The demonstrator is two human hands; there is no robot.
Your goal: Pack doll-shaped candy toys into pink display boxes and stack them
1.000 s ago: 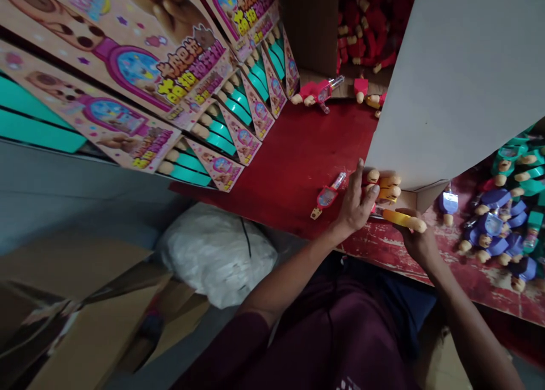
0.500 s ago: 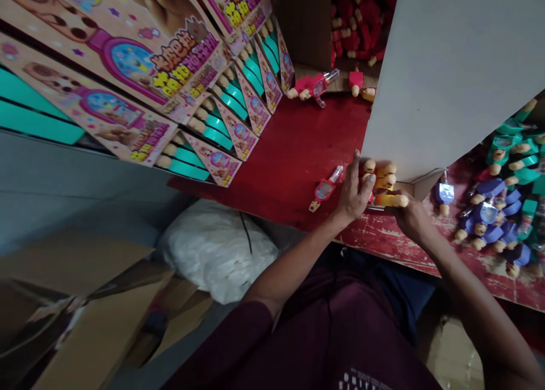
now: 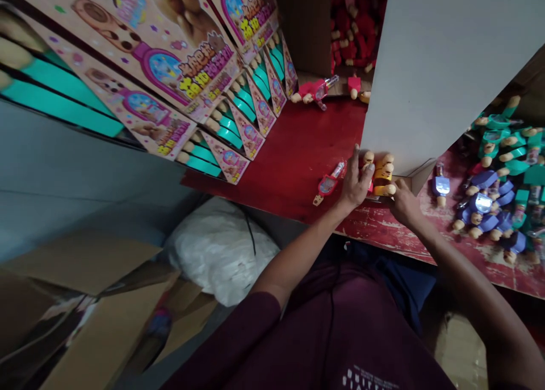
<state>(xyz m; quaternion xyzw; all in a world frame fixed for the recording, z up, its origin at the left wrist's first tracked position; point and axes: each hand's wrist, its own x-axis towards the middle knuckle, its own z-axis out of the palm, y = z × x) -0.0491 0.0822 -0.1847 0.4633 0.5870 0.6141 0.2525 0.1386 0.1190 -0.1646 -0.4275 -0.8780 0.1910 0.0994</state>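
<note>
A tall pale display box [image 3: 430,78] stands on the red table, its low opening facing me. Red toys [image 3: 368,162] and yellow toys [image 3: 385,171] with tan, knobby ends are stacked in that opening. My left hand [image 3: 354,185] grips the box's left edge, thumb over the red toys and a finger stretched up along the outer side. At the opening's right side, my right hand [image 3: 405,204] has its fingers bent against the tan end of the lowest yellow toy [image 3: 384,190]. Its fingertips are partly hidden. One loose red toy [image 3: 327,184] with a clear tube lies left of my left hand.
Printed display boxes [image 3: 170,66] holding teal toys stand at the left. A carton of red toys [image 3: 355,32] is at the back. Purple toys [image 3: 483,202] and teal toys [image 3: 498,137] lie piled at the right. Below the table [image 3: 293,151] are a white sack [image 3: 217,254] and open cartons [image 3: 80,265].
The lowest yellow toy sits further left and deeper in the opening, where before it stuck out to the right. My right hand has followed it. The whole view has shifted slightly.
</note>
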